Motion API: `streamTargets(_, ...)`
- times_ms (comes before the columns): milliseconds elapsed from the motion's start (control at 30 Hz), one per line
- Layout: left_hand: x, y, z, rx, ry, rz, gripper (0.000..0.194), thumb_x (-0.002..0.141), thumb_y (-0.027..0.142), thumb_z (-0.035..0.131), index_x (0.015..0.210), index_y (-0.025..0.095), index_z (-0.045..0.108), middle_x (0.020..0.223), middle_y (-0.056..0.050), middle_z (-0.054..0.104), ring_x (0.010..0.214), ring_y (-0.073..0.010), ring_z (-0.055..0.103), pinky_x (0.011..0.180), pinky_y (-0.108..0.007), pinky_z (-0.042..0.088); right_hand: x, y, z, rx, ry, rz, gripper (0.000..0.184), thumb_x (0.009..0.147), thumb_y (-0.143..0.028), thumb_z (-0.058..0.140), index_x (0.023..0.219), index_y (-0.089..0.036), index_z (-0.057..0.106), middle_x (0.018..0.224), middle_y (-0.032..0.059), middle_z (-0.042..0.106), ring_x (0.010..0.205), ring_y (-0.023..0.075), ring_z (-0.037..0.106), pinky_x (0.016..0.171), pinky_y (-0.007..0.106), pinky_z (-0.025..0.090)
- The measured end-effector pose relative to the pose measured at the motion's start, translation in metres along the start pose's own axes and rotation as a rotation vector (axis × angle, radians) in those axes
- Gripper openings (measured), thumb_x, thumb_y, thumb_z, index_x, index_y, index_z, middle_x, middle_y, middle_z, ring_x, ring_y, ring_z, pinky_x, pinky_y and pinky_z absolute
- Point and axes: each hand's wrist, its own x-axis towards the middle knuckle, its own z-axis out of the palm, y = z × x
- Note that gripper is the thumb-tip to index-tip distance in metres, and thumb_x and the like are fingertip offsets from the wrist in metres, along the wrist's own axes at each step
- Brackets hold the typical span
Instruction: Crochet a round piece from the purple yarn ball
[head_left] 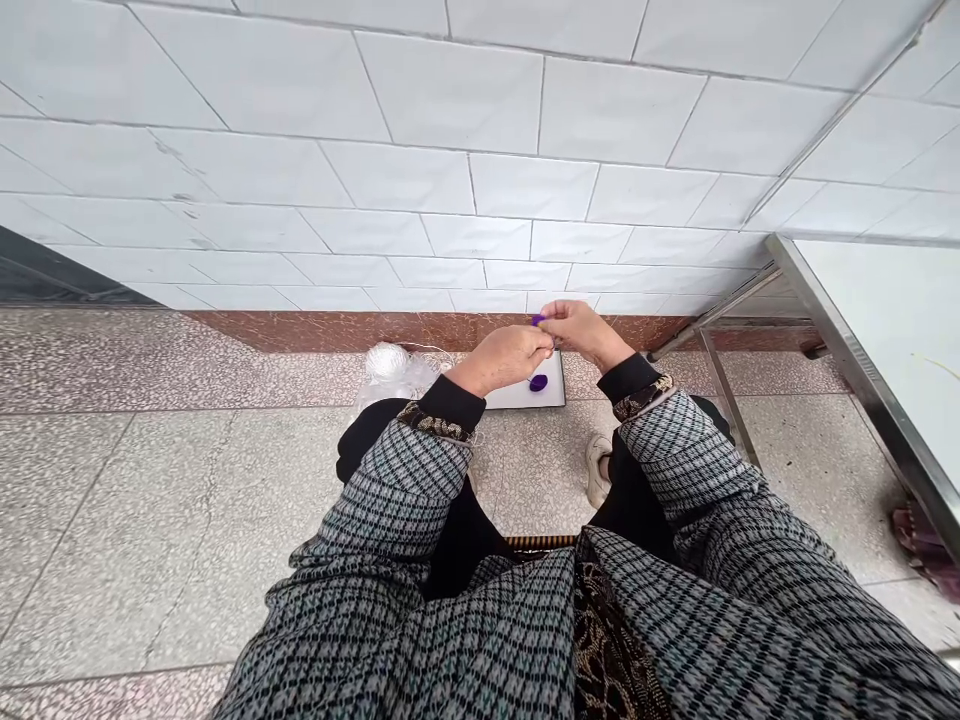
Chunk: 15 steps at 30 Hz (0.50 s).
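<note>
In front of me my left hand (510, 358) and my right hand (581, 331) meet, raised above a white tray (514, 397). A small purple piece (538, 320), soft-looking like yarn or cloth, is pinched at the fingertips of my right hand. The left fingers are closed and pressed together right beside it; what they grip is hidden. Just below the hands shows a dark purple oval piece (538, 383), seen against the tray; whether it lies there or hangs from a thread I cannot tell.
A ball of white yarn (388, 362) sits in clear plastic on the speckled floor to the left. A metal-framed table (862, 400) stands at the right. The tiled wall (465, 180) rises close ahead. Between my knees shows a light shoe (598, 470).
</note>
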Motion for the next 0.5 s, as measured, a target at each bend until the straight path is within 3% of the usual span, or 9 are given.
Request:
streamTargets(133, -0.007, 0.001, -0.010, 0.014, 0.080, -0.056, 0.026, 0.103, 0.019, 0.053, 0.089, 0.020, 0.074, 0.097, -0.010, 0.078, 0.091, -0.0220, 0.070, 0.086, -0.037, 0.053, -0.003, 0.004, -0.006, -0.279, -0.194, 0.040, 0.031, 0.076, 0.015, 0.073, 0.071, -0.016, 0.071, 0.054, -0.0037, 0.064, 0.052, 0.0079, 0.053, 0.052, 0.019, 0.042)
streamTargets(267, -0.011, -0.001, -0.019, -0.027, 0.168, -0.136, 0.024, 0.102, 0.020, 0.054, 0.087, 0.021, 0.073, 0.092, -0.009, 0.077, 0.086, -0.0215, 0.067, 0.084, -0.036, 0.052, -0.011, 0.006, -0.015, -0.213, -0.377, 0.014, 0.021, 0.078, 0.003, 0.080, 0.076, -0.017, 0.075, 0.061, -0.0043, 0.067, 0.054, 0.0084, 0.055, 0.055, 0.021, 0.046)
streamTargets(400, -0.009, 0.000, -0.016, 0.005, 0.241, -0.240, 0.024, 0.103, 0.020, 0.055, 0.088, 0.021, 0.074, 0.090, -0.007, 0.079, 0.084, -0.0220, 0.068, 0.078, -0.035, 0.050, -0.021, 0.002, -0.018, 0.156, -0.299, -0.017, 0.022, 0.076, -0.009, 0.090, 0.083, -0.019, 0.071, 0.070, -0.0044, 0.068, 0.059, 0.0076, 0.057, 0.061, 0.021, 0.052)
streamTargets(500, -0.006, 0.006, -0.007, -0.015, 0.129, -0.206, 0.021, 0.103, 0.019, 0.057, 0.091, 0.021, 0.074, 0.092, -0.007, 0.081, 0.085, -0.0220, 0.070, 0.080, -0.035, 0.050, -0.023, -0.004, -0.014, 0.393, -0.171, -0.052, 0.026, 0.077, -0.011, 0.091, 0.090, -0.020, 0.069, 0.071, -0.0062, 0.066, 0.062, 0.0072, 0.059, 0.064, 0.020, 0.055)
